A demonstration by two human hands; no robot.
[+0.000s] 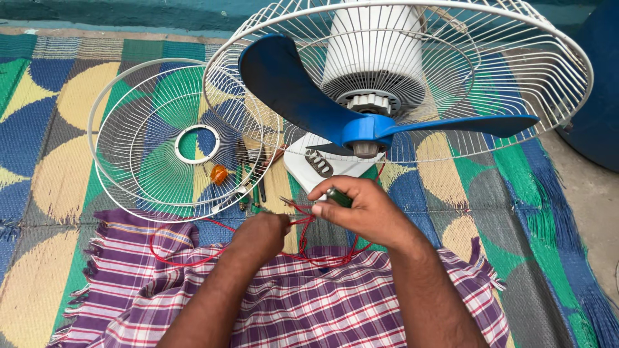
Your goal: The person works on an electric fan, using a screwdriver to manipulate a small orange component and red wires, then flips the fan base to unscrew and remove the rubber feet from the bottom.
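Note:
My left hand [261,237] pinches a thin red wire [193,258] just below the fan. Close beside it, my right hand [361,209] grips a small green-handled tool [338,196] whose metal tip meets the wire between the two hands. The wire loops across the purple checked cloth [303,303] over my lap. In front stands a white fan with a blue three-blade propeller [361,125] inside its rear wire guard [516,77]; the white motor housing [373,51] shows behind it.
The detached front fan guard [129,142] lies flat on the woven patterned mat [45,161] at left. Beside it sit an orange-handled screwdriver [219,174] and other small tools [251,187]. A dark blue object [596,96] stands at the right edge.

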